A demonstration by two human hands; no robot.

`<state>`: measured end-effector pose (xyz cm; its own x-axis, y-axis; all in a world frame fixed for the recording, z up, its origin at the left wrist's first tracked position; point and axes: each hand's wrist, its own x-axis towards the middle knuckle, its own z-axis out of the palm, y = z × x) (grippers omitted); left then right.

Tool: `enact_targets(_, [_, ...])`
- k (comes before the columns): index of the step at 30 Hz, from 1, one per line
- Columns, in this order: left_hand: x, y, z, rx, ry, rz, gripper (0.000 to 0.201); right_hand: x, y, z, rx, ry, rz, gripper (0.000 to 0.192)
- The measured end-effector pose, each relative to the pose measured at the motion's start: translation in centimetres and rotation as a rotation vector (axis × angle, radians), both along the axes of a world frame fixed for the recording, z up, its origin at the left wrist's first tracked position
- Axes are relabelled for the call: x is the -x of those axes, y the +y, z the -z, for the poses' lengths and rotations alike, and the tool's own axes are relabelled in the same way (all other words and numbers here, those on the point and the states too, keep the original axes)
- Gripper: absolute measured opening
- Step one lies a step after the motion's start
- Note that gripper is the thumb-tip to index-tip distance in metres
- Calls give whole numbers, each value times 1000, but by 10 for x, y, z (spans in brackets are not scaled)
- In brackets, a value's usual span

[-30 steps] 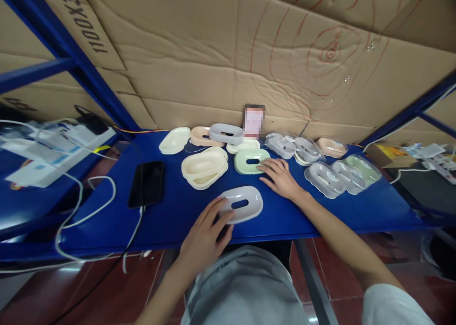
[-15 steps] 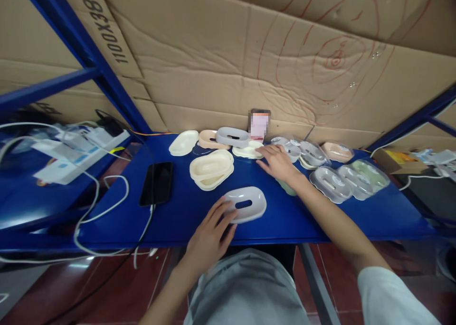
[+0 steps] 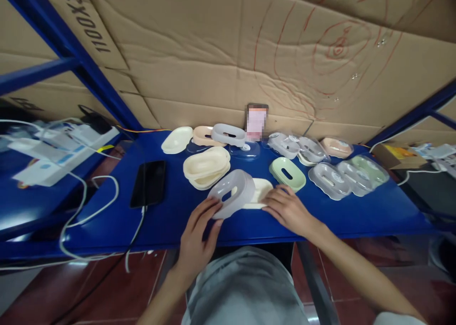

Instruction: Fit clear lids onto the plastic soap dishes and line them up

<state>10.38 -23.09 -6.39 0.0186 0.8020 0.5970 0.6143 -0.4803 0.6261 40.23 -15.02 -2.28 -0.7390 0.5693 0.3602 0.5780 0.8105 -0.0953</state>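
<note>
Presently, listed left to right from the grey slotted lid (image 3: 231, 192): black phone (image 3: 147, 183) on the blue desk (image 3: 356, 215), well left of the lid. Left hand (image 3: 195, 232), fingers curled on the lid's near-left rim, holding it tilted up, long axis crosswise. Cream tray (image 3: 261, 191) flat, just right of the lid, partly beneath it. Right hand (image 3: 288, 208), fingers spread and flat, touching the tray's right end. Green lid (image 3: 287, 174) behind the tray, apart. Cream stack (image 3: 206, 166) behind the lid; nothing between.
</note>
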Motion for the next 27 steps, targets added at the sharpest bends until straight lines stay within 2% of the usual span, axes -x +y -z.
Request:
enact_targets(3, [0,5,-2,79,57,43,39,0,-28,9,10,154,-2,24])
enact_targets(7, [-4,17,-8,138,174,138,36,-5,-36,10,-22,363,123,39])
enact_targets(9, [-8,22,-11,135,223,171,35,-6,-32,10,-3,303,150,52])
enact_targets(11, [-11,26,-12,115,273,197,33,-6,-24,13,44,183,104,61])
enact_targets(15, [-15,26,-9,58,344,215,30,-4,-12,21,92,94,19,50])
enact_targets(20, [-15,24,-4,9,384,206,24,-3,-18,24,34,101,-9,38])
enact_targets(24, [-13,24,-3,11,398,212,24,-2,-10,10,36,94,-38,33])
enact_targets(27, [-14,23,-4,34,382,213,25,7,29,-8,63,80,26,37])
